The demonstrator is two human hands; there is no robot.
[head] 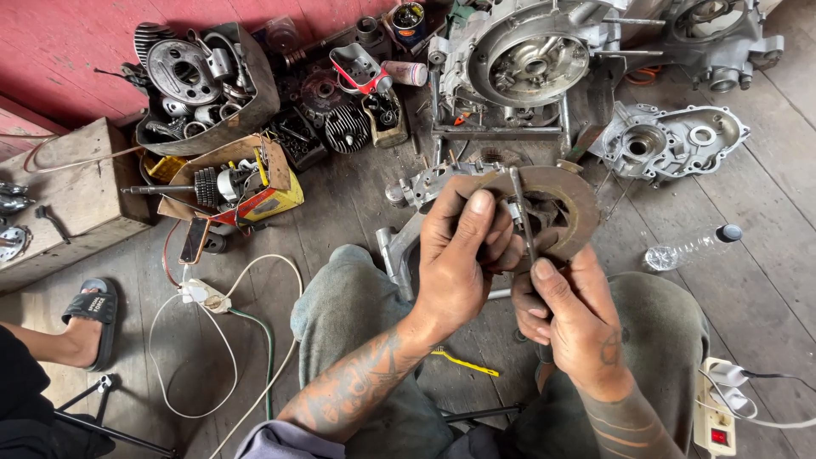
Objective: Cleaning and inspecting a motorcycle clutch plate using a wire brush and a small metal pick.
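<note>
gripping a rusty brown ring-shaped plate (568, 204) from both sides, the person is holding it up over their knees, above the plank floor (765, 280) and clear of it. the left hand (463, 255) is clenching around the plate's near-left rim, thumb lying on top, while the right hand (565, 319) is closing on a thin metal rod (522, 212) that is passing across the plate's opening, thumb pressing beside it. to do this well, it seems wise to be keeping the plate steady with the left hand and working the rod in small, square moves, so it is not binding. the rod's long axis is running almost upright in the view, leaning slightly, its far end pointing toward the grey engine casing (531, 59) at the floor's far edge. the plate's face is tilting up toward the camera.
</note>
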